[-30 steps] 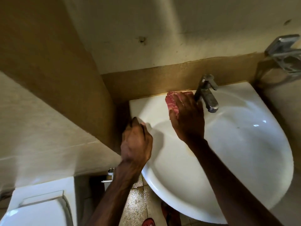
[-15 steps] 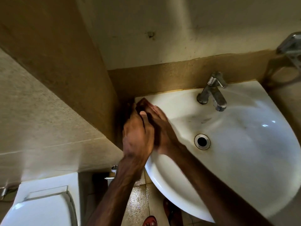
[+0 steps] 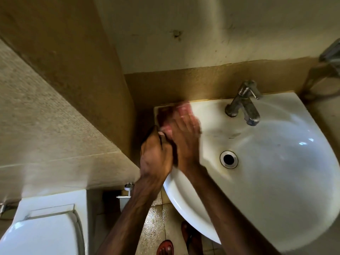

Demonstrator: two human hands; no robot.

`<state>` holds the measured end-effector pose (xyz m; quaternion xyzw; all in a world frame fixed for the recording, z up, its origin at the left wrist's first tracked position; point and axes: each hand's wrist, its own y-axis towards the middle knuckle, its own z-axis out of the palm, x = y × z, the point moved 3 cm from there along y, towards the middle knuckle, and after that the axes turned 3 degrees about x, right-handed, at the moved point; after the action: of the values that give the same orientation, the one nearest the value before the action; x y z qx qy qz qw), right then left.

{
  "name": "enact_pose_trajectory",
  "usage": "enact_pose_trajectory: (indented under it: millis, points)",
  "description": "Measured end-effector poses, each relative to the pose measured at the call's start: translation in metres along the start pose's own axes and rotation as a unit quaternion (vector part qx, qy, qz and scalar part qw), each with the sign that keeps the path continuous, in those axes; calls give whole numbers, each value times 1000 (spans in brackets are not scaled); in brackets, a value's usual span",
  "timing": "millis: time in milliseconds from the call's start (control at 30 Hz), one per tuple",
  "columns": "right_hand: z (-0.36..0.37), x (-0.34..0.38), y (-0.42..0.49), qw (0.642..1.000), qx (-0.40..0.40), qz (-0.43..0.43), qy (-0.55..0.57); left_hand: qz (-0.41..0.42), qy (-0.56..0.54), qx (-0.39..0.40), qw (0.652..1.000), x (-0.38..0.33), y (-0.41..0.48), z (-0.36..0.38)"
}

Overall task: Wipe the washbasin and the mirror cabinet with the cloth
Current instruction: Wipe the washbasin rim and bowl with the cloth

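Right hand (image 3: 184, 140) slid rightward, fingers flat on cloth (image 3: 181, 109) at washbasin (image 3: 276, 172) corner; left hand (image 3: 156, 159) grips its rim.

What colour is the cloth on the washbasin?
The cloth is pinkish red, motion-blurred, under the right hand at the back left corner of the washbasin. Head view.

Tight little bathroom corner I'm looking down into. The back wall (image 3: 202, 24) is cream up top with a dark scuff (image 3: 177, 34) on it, then a brown tile band (image 3: 193, 83) lower down. The left wall (image 3: 46, 116) is speckled beige tile with a wide brown strip (image 3: 73, 52) slanting across it. A white toilet (image 3: 42, 232) sits bottom left, with a small chrome valve (image 3: 127, 190) near it. The floor (image 3: 156, 216) is glossy speckled tile, and the light's warm and yellowish.
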<state>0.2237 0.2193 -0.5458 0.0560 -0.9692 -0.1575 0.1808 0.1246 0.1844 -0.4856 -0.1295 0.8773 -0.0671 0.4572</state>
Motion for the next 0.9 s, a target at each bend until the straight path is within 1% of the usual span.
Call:
enact_pose_trajectory:
  millis: [33, 67, 100, 167, 233, 300, 367, 400, 433, 467, 533, 567, 600, 633, 667, 700, 767, 800, 833, 900]
  points:
    - [1, 8, -7, 998, 22, -65, 17, -11, -10, -14, 1000, 0, -1, -2]
    - [-3, 9, -9, 993, 38, -108, 27, -14, -13, -26, 999, 1, -2, -3]
    - [-6, 0, -6, 990, 49, -128, 24, -9, -12, -31, 999, 3, -4, -4]
    - [-19, -35, 5, 992, 35, -120, -26, 5, -2, -20, 1000, 3, -8, -3]
    - [-35, -80, 12, 996, -10, -67, -56, -9, 4, 0, 1000, 5, -10, -2]
    - [-45, -107, 6, 997, -56, 30, -54, -38, -9, 4, 999, 4, -10, -2]
    - [-37, -97, -2, 986, -91, 125, -56, -45, -26, 2, 999, 0, -9, -2]
    - [-29, -82, -4, 984, -98, 142, -36, -38, -29, 2, 999, -1, -10, -1]
    - [-20, -62, -4, 989, -82, 123, -14, -23, -28, 1, 999, -4, -10, -2]
    - [-11, -42, -7, 996, -45, 74, -2, -10, -30, -2, 1000, -7, -11, -3]
    - [0, -15, -21, 997, 50, -57, 6, 0, -37, -16, 999, -10, -14, -6]
    - [-4, -14, -25, 991, 80, -110, 8, 2, -38, -23, 999, -10, -15, -8]
    - [-8, -22, -22, 985, 96, -145, -4, 5, -42, -32, 999, -8, -16, -10]
    - [-11, -33, -15, 982, 97, -158, -34, 7, -48, -40, 998, -7, -17, -12]
    - [-13, -46, -5, 983, 92, -144, -68, 1, -51, -42, 998, -5, -18, -13]
    - [-17, -57, 7, 987, 76, -105, -90, -4, -51, -39, 998, -3, -17, -14]
    - [-21, -66, 19, 997, 47, -13, -67, -16, -60, -30, 998, 0, -16, -14]
    - [-19, -58, 17, 998, 30, 4, -50, -22, -70, -30, 997, 0, -15, -14]
    - [-16, -47, 11, 999, 23, -1, -34, -26, -77, -32, 996, -1, -15, -14]
    - [-11, -21, -13, 997, 56, -50, 21, -28, -80, -44, 995, -7, -13, -13]
